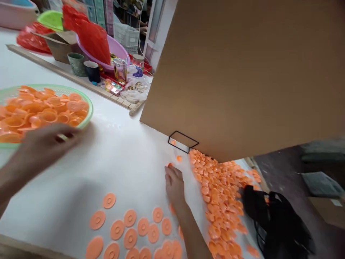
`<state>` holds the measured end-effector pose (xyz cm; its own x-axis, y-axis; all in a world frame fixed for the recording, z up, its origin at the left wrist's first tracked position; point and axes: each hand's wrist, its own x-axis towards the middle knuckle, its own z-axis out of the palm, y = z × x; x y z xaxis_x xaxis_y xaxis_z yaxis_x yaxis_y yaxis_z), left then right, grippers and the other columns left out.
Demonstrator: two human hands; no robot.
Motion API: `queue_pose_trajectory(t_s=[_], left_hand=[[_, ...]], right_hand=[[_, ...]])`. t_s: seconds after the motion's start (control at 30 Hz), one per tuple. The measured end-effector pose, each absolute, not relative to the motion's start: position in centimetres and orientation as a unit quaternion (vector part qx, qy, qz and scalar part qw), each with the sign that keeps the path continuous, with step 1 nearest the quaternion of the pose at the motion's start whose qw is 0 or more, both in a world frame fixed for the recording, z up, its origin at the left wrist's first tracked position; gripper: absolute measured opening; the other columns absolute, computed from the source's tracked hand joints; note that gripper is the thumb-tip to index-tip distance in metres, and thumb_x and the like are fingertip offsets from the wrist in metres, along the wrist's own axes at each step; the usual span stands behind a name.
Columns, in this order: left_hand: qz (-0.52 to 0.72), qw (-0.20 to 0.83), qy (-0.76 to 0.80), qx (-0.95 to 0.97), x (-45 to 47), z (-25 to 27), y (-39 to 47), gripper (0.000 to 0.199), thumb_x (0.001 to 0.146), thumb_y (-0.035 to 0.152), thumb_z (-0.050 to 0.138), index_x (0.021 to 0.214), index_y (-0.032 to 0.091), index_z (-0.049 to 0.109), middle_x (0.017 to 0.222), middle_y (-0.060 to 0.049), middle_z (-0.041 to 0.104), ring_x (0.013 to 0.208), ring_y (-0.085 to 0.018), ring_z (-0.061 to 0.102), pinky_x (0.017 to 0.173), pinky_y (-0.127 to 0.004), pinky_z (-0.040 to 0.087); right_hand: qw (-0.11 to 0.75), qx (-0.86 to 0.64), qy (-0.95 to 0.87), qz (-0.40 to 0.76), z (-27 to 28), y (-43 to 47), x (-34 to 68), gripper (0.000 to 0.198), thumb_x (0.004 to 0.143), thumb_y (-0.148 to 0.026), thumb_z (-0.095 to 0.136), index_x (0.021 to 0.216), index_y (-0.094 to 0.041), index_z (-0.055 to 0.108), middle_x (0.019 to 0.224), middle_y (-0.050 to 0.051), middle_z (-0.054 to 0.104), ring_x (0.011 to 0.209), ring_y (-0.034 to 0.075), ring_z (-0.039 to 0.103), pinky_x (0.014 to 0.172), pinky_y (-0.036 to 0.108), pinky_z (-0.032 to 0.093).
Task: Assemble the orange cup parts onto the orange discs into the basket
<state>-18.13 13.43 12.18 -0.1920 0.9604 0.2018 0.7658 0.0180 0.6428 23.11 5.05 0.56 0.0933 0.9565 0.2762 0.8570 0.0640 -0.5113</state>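
Head view, as I watch remotely: the left hand [51, 140], blurred, curls its fingers beside the rim of a green basket [90, 115] filled with orange pieces [50, 115]; I cannot tell whether it grasps one. The right hand [175, 185] reaches over the white desk [121, 158], fingertips at a small orange piece [170, 164]; I cannot confirm a grip. Flat orange discs [130, 238] lie to its left, an orange heap [215, 187] to its right.

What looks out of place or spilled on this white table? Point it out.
Nothing looks plainly damaged, but one small orange plastic piece lies between the bare right hand and the large brown cardboard panel, apart from the loose heap of orange plastic pieces, so it looks strayed.
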Motion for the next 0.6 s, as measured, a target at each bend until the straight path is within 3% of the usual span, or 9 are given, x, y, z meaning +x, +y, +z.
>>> queue_pose_trajectory(t_s=[0.07,0.13,0.27,0.4,0.5,0.6], left_hand=[[0.257,0.302,0.594,0.700,-16.0,8.4,9.8,0.030,0.066,0.056,0.063,0.085,0.035,0.072,0.089,0.006,0.070,0.072,-0.016,0.062,0.067,-0.027,0.051],[0.222,0.358,0.529,0.737,-14.3,4.8,6.5,0.028,0.068,0.042,0.064,0.094,0.040,0.073,0.103,0.002,0.069,0.088,-0.021,0.064,0.077,-0.030,0.051],[0.206,0.332,0.539,0.746,-12.3,1.5,2.7,0.045,0.070,0.026,0.054,0.110,0.038,0.069,0.109,-0.005,0.064,0.097,-0.026,0.060,0.079,-0.032,0.049],[0.169,0.331,0.545,0.752,-11.0,2.5,2.7,0.033,0.078,0.029,0.050,0.104,0.031,0.070,0.102,-0.007,0.062,0.090,-0.024,0.058,0.074,-0.031,0.047],[0.152,0.340,0.538,0.756,-9.8,3.5,3.7,0.026,0.082,0.028,0.047,0.092,0.024,0.070,0.097,-0.007,0.061,0.086,-0.022,0.057,0.074,-0.030,0.045],[0.147,0.337,0.520,0.771,-8.2,3.8,4.7,0.026,0.084,0.024,0.043,0.085,0.022,0.069,0.091,-0.006,0.060,0.084,-0.020,0.055,0.073,-0.030,0.043]], right_hand=[[0.318,-0.691,-0.641,0.107,1.2,4.6,23.3,0.026,0.088,-0.024,0.049,0.104,-0.021,0.070,0.110,0.010,0.066,0.109,0.022,0.054,0.094,0.038,0.047],[0.344,-0.713,-0.602,0.106,2.3,6.3,23.9,0.023,0.086,-0.024,0.050,0.097,-0.020,0.070,0.101,0.010,0.067,0.101,0.022,0.057,0.086,0.035,0.050],[0.336,-0.752,-0.562,0.074,4.0,14.2,25.3,0.030,0.079,-0.017,0.053,0.106,-0.016,0.067,0.110,0.012,0.063,0.099,0.022,0.057,0.087,0.035,0.047],[0.309,-0.770,-0.551,0.091,4.2,20.2,24.9,0.033,0.074,-0.017,0.057,0.105,-0.012,0.065,0.105,0.013,0.064,0.095,0.023,0.058,0.088,0.036,0.045],[0.308,-0.754,-0.568,0.112,3.8,19.1,22.5,0.027,0.074,-0.017,0.056,0.099,-0.013,0.065,0.099,0.010,0.063,0.082,0.019,0.059,0.082,0.033,0.046],[0.248,-0.689,-0.666,0.144,3.8,13.8,19.2,0.021,0.075,-0.020,0.059,0.095,-0.019,0.065,0.098,0.005,0.059,0.075,0.016,0.057,0.076,0.030,0.046]])
